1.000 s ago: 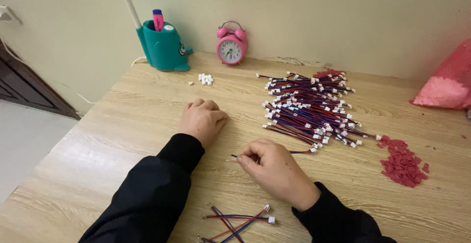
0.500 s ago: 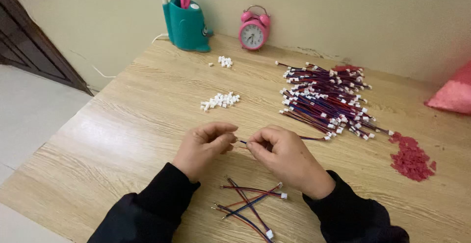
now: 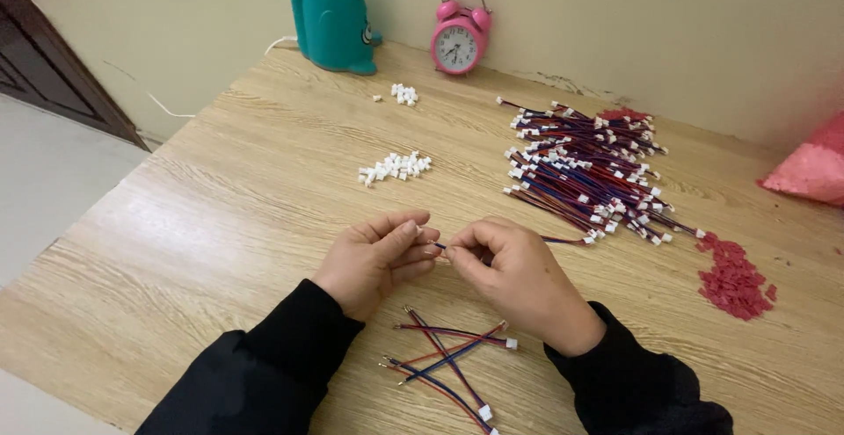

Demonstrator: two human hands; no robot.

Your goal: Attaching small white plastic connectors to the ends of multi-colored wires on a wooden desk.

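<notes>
Red-and-blue wire lead (image 3: 563, 241), just short of the big wire bundle (image 3: 587, 171), was pinched by the right hand (image 3: 519, 279) while the left hand (image 3: 374, 259) pinched a white connector housing (image 3: 420, 229), seemingly mid-fitting; next would need careful alignment.

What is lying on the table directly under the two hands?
Below the left hand and right hand, several loose wires lie crossed on the table. The wrists hide anything beneath them.
</notes>
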